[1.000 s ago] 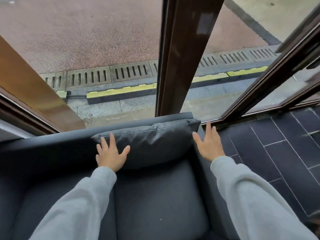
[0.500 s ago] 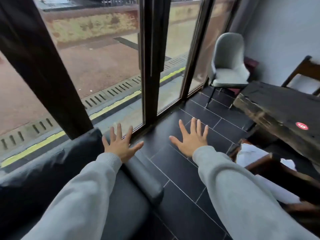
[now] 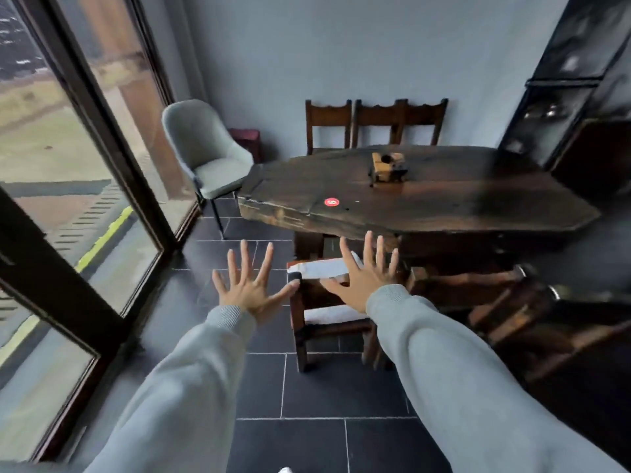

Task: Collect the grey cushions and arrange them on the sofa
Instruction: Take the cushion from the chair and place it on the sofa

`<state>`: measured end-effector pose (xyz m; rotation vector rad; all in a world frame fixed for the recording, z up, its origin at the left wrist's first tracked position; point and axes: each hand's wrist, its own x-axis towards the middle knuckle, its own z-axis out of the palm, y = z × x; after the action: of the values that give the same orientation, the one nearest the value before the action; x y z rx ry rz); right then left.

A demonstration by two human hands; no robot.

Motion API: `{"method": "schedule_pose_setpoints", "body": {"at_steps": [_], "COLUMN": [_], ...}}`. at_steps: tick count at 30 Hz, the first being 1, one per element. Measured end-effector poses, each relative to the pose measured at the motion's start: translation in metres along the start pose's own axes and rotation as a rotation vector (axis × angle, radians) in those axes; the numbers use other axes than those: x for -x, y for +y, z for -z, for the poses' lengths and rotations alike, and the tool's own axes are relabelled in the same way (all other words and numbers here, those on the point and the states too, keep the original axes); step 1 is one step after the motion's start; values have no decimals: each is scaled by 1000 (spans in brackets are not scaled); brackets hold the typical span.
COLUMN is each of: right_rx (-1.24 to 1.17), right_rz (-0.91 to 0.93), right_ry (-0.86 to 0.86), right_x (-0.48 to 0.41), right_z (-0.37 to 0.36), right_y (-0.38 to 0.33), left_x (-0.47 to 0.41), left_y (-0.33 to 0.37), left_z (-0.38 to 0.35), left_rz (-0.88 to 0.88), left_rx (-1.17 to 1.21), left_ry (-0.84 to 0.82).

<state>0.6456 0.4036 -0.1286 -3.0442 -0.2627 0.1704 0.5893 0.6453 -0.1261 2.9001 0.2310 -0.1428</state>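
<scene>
My left hand and my right hand are both stretched out in front of me, fingers spread, holding nothing. They hover over the dark tiled floor, just short of a wooden chair with a white seat pad. No grey cushion and no sofa are in this view. Both arms wear light grey sleeves.
A long dark wooden table stands ahead with a small wooden holder and a red sticker on it. Wooden chairs line the far wall. A grey upholstered chair stands by the glass doors. A dark cabinet is at right.
My view has swung right, away from the sofa and its cushion, towards the table. Both hands have left the cushion and stay open in the air.
</scene>
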Motion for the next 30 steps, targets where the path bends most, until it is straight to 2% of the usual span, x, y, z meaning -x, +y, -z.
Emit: {"method": "schedule_pose_setpoints", "body": {"at_steps": [9, 15, 24, 28, 30], "right_rx": [58, 33, -108, -75, -77], "right_rz": [-319, -478, -536, -519, -467], "right_ry": [-132, -267, -293, -305, -356], "right_x": [-49, -90, -149, -189, -234], "right_z": [-16, -20, -45, -61, -76], "right_y": [175, 252, 339, 399, 452], "left_x": [-128, -200, -271, -300, -328], "left_y": [156, 227, 341, 389, 426], "left_z": [-64, -108, -157, -189, -219], "left_rz": [-206, -298, -326, -290, -225], "left_rx": [34, 7, -12, 11, 19], "left_ry": [-172, -309, -539, -527, -508]}}
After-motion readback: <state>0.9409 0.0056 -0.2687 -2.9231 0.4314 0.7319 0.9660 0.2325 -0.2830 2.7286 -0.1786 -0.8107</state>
